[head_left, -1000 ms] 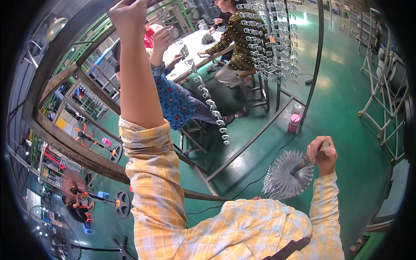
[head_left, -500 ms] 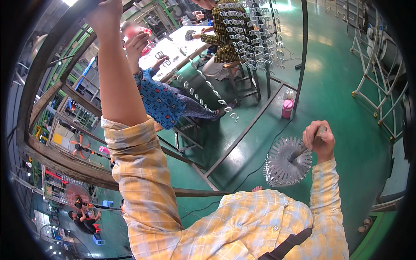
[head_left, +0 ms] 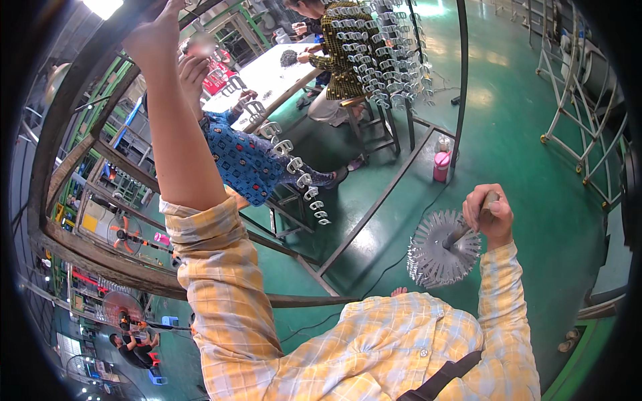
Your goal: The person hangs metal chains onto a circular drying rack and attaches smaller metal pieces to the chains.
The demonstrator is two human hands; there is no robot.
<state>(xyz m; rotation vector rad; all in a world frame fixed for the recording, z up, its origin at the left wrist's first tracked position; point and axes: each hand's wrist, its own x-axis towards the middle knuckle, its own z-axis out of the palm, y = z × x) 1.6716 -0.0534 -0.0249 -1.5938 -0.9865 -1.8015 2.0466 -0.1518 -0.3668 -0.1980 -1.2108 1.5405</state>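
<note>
My left hand (head_left: 155, 35) is raised at the top left, beside the dark upper bar of a rack (head_left: 73, 60). Its fingers are mostly cut off by the upper edge, so what they hold is hidden. A strand of silver buckle-like pieces (head_left: 294, 164) hangs slanting beyond my left forearm. Low on the right, my right hand (head_left: 490, 212) is closed round a wooden handle (head_left: 491, 198). The handle runs into the middle of a round silver wheel (head_left: 438, 250) with narrow toothed pieces all round its rim, held above the green floor.
More strands of silver pieces (head_left: 381, 53) hang at the rack's far side. Beyond it, people sit at a white table (head_left: 291, 70). A pink bottle (head_left: 441, 166) stands by the rack's lower bar. A cable (head_left: 391, 267) crosses the floor; a metal trolley frame (head_left: 568, 113) stands right.
My left hand has moved slightly up and left. Where two strands hung near the table, one now hangs closer and further left. My right hand and the wheel have barely moved.
</note>
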